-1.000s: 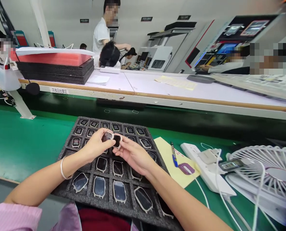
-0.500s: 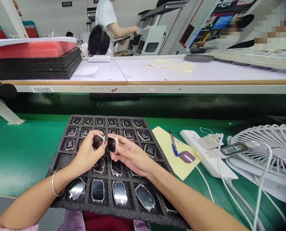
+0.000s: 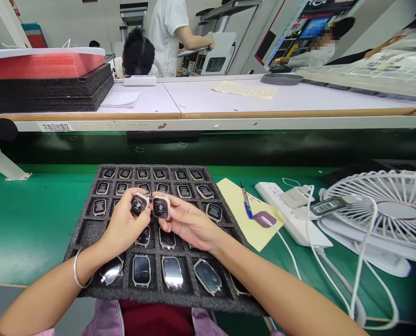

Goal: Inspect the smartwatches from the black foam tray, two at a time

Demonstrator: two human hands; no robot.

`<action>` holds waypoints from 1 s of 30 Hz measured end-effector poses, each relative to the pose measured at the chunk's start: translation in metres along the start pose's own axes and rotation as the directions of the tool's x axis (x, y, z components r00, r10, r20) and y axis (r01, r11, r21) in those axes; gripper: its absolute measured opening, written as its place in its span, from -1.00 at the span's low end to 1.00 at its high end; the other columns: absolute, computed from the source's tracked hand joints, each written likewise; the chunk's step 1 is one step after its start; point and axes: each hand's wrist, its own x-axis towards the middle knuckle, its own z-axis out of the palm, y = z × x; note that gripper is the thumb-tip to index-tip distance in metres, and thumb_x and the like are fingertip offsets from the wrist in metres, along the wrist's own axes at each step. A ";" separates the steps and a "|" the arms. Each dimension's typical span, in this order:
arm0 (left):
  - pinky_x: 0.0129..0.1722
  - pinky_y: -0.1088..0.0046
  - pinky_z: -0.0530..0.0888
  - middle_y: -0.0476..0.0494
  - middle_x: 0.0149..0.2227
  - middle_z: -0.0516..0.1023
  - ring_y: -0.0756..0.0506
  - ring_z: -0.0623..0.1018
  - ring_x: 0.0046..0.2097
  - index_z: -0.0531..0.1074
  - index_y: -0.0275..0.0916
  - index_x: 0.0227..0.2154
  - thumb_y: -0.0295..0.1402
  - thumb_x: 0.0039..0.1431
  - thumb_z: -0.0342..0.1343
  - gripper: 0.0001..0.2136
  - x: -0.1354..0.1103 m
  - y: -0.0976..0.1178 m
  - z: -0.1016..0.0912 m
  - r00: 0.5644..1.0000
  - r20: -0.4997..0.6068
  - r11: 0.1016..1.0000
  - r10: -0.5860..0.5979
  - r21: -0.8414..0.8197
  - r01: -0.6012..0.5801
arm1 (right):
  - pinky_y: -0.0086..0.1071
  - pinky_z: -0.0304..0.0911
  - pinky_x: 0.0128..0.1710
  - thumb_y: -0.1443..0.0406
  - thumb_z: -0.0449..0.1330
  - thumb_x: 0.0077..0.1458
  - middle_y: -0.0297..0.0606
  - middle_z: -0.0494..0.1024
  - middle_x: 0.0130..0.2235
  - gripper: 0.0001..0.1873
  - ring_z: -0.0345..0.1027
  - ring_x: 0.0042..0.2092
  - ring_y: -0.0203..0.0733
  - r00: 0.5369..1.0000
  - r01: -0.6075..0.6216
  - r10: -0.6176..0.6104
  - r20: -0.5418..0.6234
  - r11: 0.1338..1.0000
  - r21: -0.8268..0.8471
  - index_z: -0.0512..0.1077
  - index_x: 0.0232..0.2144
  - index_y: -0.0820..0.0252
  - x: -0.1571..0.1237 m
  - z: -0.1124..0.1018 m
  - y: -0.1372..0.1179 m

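Observation:
My left hand (image 3: 126,221) is closed on a strapless smartwatch (image 3: 139,205), thumb at its lower right edge. Beside it, my right hand (image 3: 190,221) grips a second smartwatch (image 3: 161,207) by its right side. Both screens face me and are lit with a watch face. The two watches are side by side above a black foam tray (image 3: 89,233). More watches lie in the tray's compartments; the far rows show lines of text, while nearer ones, such as this watch (image 3: 142,270), have dark screens. My hands and forearms hide part of the tray.
Right of the tray lie a yellow sheet (image 3: 229,196), a blue marker (image 3: 247,203), a purple charging pad (image 3: 265,219), a white power strip (image 3: 292,219) with cables, and a white fan (image 3: 386,210). A shelf (image 3: 194,100) behind bears foam sheets (image 3: 47,88). People work beyond.
Both held watches' screens have gone from dark to a lit watch face. My hands keep their grips. The view has shifted slightly, and a standing person behind has moved a little to the right.

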 end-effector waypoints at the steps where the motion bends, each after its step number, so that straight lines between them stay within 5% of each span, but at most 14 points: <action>1: -0.19 0.39 0.40 0.01 -0.28 0.45 -0.05 0.49 -0.24 0.30 -0.16 -0.09 -0.37 0.12 0.12 -0.72 0.000 0.000 0.000 1.000 0.000 1.000 0.003 -0.005 -0.003 | -0.40 0.27 -0.34 0.22 0.45 -0.02 -0.25 0.58 -0.16 -0.49 0.36 -0.39 -0.34 1.000 0.001 -0.001 0.005 1.000 0.001 0.52 0.02 0.09 0.000 0.000 0.000; 30: -0.35 0.47 0.33 0.03 -0.36 0.39 -0.02 0.40 -0.35 0.33 -0.19 -0.14 -0.39 0.00 0.12 -0.70 -0.005 0.007 -0.001 0.999 -0.038 0.997 0.018 0.075 -0.015 | -0.36 0.30 -0.28 0.19 0.45 -0.01 -0.26 0.60 -0.10 -0.49 0.40 -0.37 -0.32 0.998 0.031 -0.029 0.055 0.999 -0.033 0.48 0.01 0.08 -0.007 0.003 -0.001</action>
